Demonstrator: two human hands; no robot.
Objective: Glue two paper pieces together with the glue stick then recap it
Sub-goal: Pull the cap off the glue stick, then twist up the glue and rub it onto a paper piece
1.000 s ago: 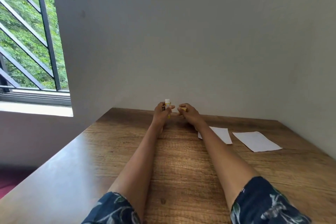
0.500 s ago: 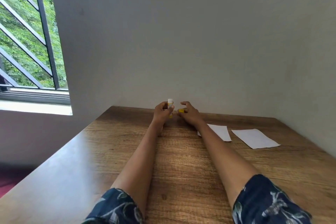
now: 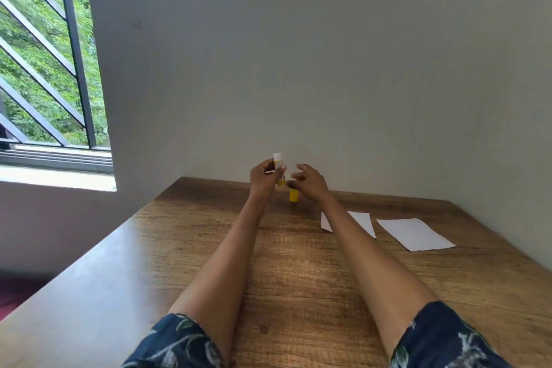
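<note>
My left hand [image 3: 264,178] holds the yellow glue stick [image 3: 279,172] upright at the far side of the wooden table [image 3: 185,248], its white glue tip bare on top. The yellow cap [image 3: 294,195] is off the stick and sits low by the table surface, just under the fingers of my right hand [image 3: 310,182]. That hand's fingers are spread and do not grip the cap. Two white paper pieces lie flat to the right: one [image 3: 363,222] partly hidden by my right forearm, the other [image 3: 415,233] beyond it.
A grey wall runs along the table's far edge and right side. A window with dark slanted bars [image 3: 44,69] is at the left, beyond the table's left edge. My patterned sleeves fill the bottom of the view.
The yellow cap was in my right hand's fingers next to the stick; now it is out of the fingers and lower, by the table. My right hand has opened. The stick has stayed upright.
</note>
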